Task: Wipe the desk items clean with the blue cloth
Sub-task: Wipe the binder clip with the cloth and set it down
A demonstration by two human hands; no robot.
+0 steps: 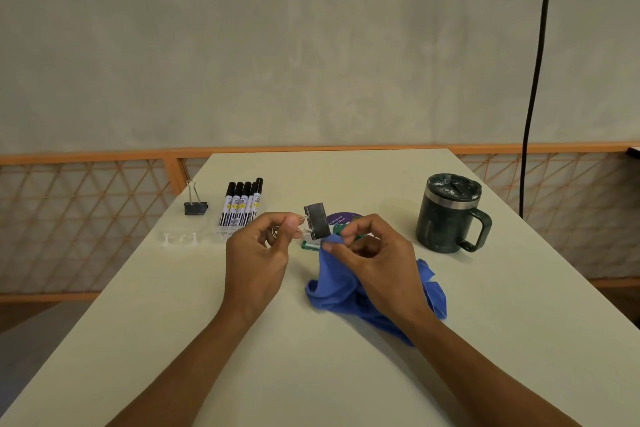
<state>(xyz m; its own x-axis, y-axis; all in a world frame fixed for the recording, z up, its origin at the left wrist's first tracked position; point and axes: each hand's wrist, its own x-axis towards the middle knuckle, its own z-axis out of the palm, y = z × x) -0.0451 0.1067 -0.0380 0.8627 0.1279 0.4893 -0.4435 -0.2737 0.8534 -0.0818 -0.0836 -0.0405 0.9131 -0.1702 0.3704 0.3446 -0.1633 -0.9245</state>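
Observation:
My left hand pinches the wire handles of a black binder clip and holds it above the desk. My right hand grips a bunched blue cloth, whose tip touches the clip's lower edge. The rest of the cloth trails onto the desk under my right wrist. A second binder clip stands at the back left. A pack of several black markers lies beside it. A dark green lidded mug stands at the right.
A round purple sticker or coaster and a green-capped object lie behind my hands, partly hidden. A clear plastic piece lies left of the markers. The white desk ends at an orange lattice railing. A black cable hangs at right.

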